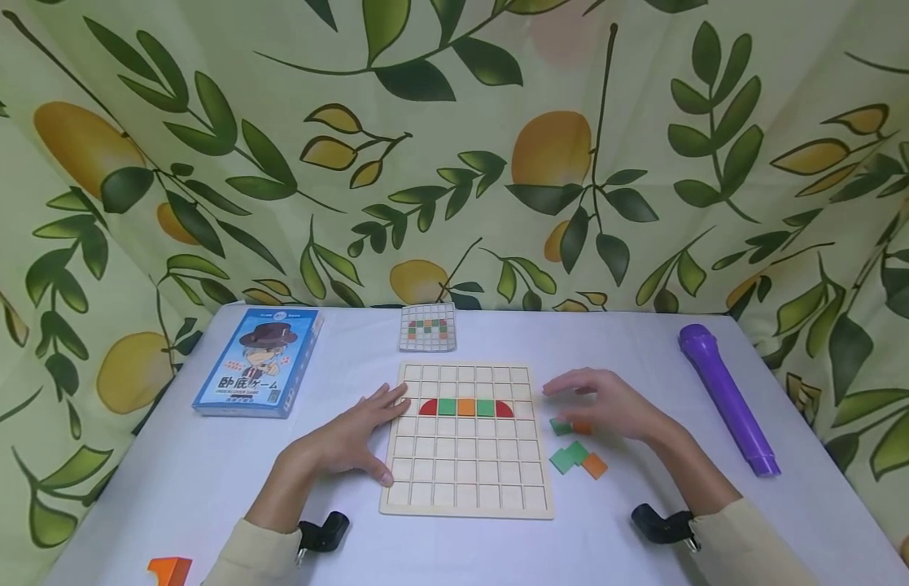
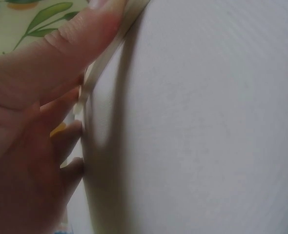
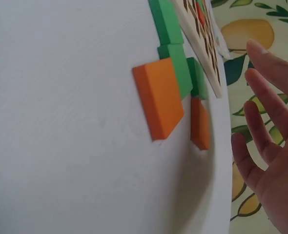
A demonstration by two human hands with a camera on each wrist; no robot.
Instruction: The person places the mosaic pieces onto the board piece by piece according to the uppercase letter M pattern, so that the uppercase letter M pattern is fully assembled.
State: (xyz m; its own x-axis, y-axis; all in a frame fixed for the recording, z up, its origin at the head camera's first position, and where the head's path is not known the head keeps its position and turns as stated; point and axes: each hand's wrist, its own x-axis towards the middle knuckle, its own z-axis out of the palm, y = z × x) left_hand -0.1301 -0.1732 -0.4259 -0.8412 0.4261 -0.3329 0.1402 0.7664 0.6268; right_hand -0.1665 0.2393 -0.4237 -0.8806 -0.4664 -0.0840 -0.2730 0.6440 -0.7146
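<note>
A wooden grid board (image 1: 466,496) lies flat on the white cloth. Across its third row from the back run a red rounded tile (image 1: 429,407), a green tile (image 1: 447,407), an orange tile (image 1: 465,407), another green tile and another red rounded one. My left hand (image 1: 351,435) rests with spread fingers against the board's left edge; its thumb (image 2: 80,36) touches the rim. Just right of the board my right hand (image 1: 608,403) hovers, fingers loosely extended and holding nothing visible. Below it lie several loose green tiles (image 3: 168,22) and orange tiles (image 3: 158,97).
Behind the board sits a small pattern card (image 1: 428,327) with a similar coloured grid. A blue game box (image 1: 258,362) is at the back left, a purple cylinder (image 1: 728,399) at the right. An orange object (image 1: 170,570) shows at the front left edge. A leaf-print curtain hangs behind.
</note>
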